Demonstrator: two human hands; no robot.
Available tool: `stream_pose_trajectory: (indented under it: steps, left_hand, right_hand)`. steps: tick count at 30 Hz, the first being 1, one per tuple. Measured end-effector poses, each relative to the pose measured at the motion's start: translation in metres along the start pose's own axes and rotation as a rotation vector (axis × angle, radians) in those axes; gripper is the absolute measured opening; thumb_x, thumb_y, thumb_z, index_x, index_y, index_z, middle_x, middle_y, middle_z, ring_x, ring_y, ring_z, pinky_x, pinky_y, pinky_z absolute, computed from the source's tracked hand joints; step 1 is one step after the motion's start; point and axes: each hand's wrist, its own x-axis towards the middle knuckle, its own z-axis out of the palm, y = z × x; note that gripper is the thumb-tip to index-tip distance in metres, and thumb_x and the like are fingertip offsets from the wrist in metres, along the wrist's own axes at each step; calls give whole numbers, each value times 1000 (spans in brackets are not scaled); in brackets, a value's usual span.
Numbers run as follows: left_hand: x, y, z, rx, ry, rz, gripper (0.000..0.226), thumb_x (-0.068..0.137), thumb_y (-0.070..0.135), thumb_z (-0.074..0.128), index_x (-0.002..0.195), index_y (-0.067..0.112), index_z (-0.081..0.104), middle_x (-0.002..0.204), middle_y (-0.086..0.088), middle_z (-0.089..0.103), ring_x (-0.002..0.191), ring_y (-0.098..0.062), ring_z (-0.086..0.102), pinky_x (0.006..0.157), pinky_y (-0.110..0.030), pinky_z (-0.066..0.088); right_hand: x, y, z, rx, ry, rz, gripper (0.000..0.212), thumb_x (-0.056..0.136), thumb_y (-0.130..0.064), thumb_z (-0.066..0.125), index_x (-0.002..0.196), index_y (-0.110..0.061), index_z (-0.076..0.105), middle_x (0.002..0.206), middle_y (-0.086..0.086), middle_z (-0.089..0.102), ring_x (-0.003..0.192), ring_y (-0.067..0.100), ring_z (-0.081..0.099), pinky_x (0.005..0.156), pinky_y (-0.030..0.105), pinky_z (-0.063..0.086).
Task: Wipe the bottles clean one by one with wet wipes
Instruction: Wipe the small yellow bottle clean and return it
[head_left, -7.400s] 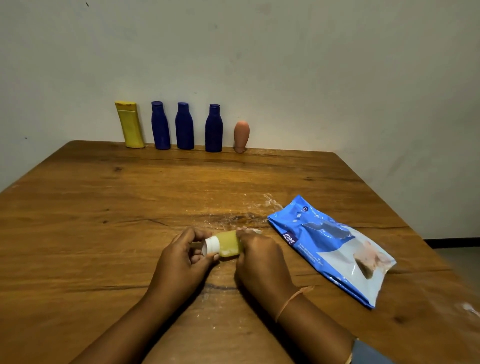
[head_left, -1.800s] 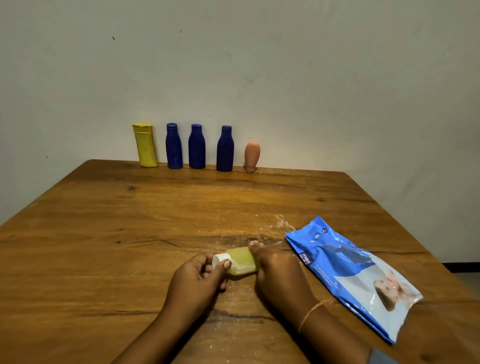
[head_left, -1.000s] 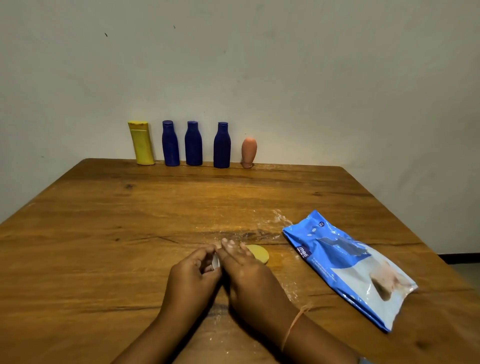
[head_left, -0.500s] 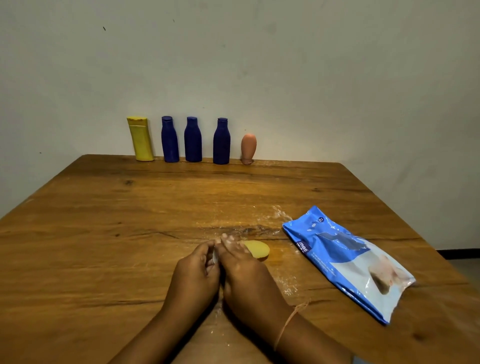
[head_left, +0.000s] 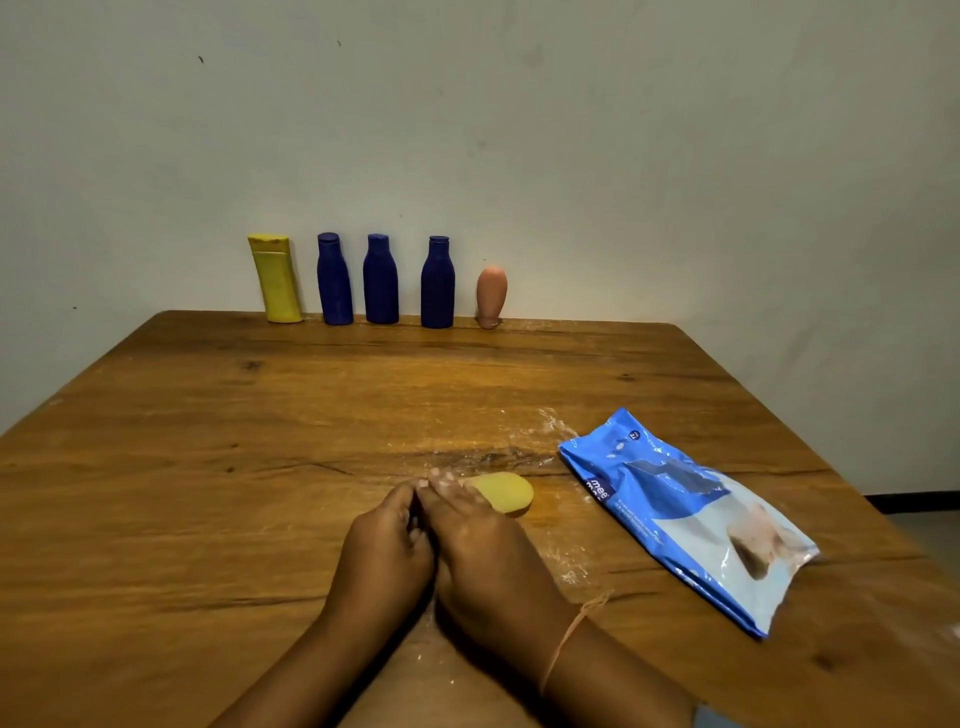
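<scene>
A small yellow bottle (head_left: 506, 494) lies on its side on the wooden table (head_left: 208, 467), with only its rounded base showing. My left hand (head_left: 387, 551) and my right hand (head_left: 483, 551) are pressed together over its cap end. Both sets of fingers curl around it and hide the cap. No wipe shows between my fingers. Against the far wall stand a tall yellow bottle (head_left: 275, 280), three blue bottles (head_left: 335, 280) (head_left: 381, 280) (head_left: 437, 283) and a small peach bottle (head_left: 491, 296).
A blue and white pack of wet wipes (head_left: 685, 514) lies flat to the right of my hands. White smears mark the wood around the small bottle. The table's right edge runs behind the pack, with floor beyond it.
My right hand slid left along the small bottle from its body to its cap end, uncovering the yellow base. My left hand kept its hold, and the white cap is now hidden.
</scene>
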Motion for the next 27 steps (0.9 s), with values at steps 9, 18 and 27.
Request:
stream_pose_trajectory:
  steps: [9,18,27]
  left_hand:
    - [-1,1,3,-22,32,-9,34,82,12,70,113,23,60,87,17,63,77,7,60,60,-6,45]
    - [0,-1,2,-116,6,-29,23,85,11,65,105,23,64,86,12,69,77,7,64,63,-7,48]
    - [-4,3,-3,36,-40,218,42,80,1,68,109,30,58,107,18,51,93,5,56,73,-3,46]
  right_hand:
    - [-4,54,-22,-79,114,308,40,87,-7,41,124,-11,55,117,11,63,107,25,56,90,29,43]
    - [-11,24,4,-115,87,-29,52,80,-11,46,131,-7,49,130,13,55,122,24,52,103,35,35]
    - [-4,66,-20,-19,114,348,37,85,-8,45,117,-17,61,104,9,68,98,25,61,82,32,49]
